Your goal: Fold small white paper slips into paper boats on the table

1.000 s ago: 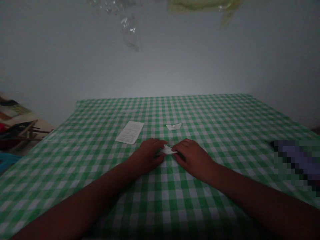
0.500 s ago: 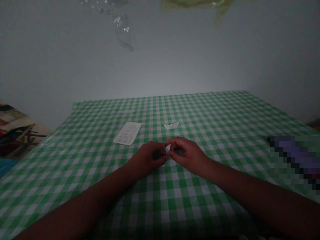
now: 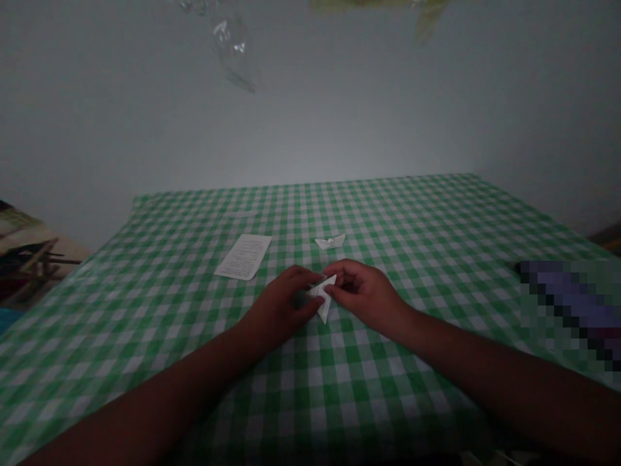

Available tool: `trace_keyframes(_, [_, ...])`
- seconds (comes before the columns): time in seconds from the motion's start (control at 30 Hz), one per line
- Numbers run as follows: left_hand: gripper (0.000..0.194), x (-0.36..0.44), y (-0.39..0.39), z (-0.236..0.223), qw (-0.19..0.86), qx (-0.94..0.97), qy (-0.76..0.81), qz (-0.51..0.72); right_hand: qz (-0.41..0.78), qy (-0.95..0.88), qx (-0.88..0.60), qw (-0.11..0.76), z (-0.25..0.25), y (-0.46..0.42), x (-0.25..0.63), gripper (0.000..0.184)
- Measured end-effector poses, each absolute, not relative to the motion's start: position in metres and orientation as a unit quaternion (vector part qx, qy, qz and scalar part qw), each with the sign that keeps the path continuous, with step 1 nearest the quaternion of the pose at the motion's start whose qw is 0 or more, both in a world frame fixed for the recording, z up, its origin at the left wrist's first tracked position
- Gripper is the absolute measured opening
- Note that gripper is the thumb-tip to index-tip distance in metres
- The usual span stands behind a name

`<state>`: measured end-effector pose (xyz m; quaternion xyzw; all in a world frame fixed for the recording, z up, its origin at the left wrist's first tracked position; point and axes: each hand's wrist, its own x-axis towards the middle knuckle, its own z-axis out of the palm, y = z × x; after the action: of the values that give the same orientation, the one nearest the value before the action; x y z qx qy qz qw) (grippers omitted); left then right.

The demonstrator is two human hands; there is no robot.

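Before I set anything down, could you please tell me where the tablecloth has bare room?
The tablecloth looks open between the paper boat and pixelated purple item, and left of the printed sheet. It's crowded at centre, where the left hand and right hand hold folded paper.

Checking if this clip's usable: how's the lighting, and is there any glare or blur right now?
In the head view, light is dim, the wall brightest just above the far edge of the tablecloth, while the left hand and right hand are dark against the folded paper; in the head view, glints show on the clear plastic, and print on the sheet is too soft to read.
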<state>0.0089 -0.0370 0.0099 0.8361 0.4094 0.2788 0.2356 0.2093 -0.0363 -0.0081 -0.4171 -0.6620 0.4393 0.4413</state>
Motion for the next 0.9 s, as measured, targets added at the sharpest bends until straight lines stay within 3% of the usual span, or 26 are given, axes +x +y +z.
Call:
trace_keyframes(0.2, [0.022,0.0112,-0.0427,0.0096,0.185,0.843,0.411,0.294,0.404,-0.643,-0.455,0.465,-0.0057,-0.0380,0.2065,0.019])
trace_keyframes(0.33, [0.026,0.0128,-0.0464,0.0112,0.185,0.845,0.403,0.299,0.397,-0.646,-0.434,0.486,-0.0033,-0.0402,0.2044,0.018])
trace_keyframes(0.9, [0.031,0.0076,-0.0379,0.0108,0.312,0.794,0.413,0.320,0.491,-0.657,-0.332,0.467,-0.0093,-0.0347,0.2124,0.032])
